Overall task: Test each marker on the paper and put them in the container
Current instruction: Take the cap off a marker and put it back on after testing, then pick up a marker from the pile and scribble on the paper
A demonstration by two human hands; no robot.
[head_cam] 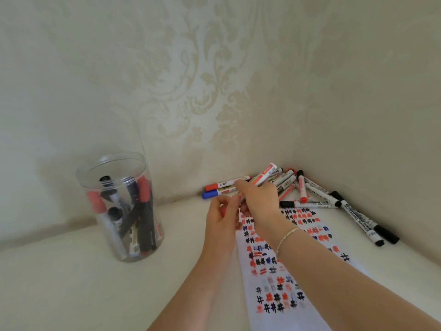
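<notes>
My right hand (pixel 259 197) grips a white marker (pixel 266 175) with red print, its body slanting up to the right over the pile of markers (pixel 300 187). My left hand (pixel 222 215) pinches the marker's red cap at the lower end, just below my right fingers. Both hands hover over the far end of the white paper (pixel 281 271), which is covered in red, black and blue test marks. A clear plastic container (pixel 121 206) stands upright at the left, holding several markers.
A red-capped marker (pixel 226 183) and a blue-capped marker (pixel 214 194) lie against the wall. Black-capped whiteboard markers (pixel 365 223) lie at the right along the wall. Patterned walls close the corner behind; the cream surface extends left and front.
</notes>
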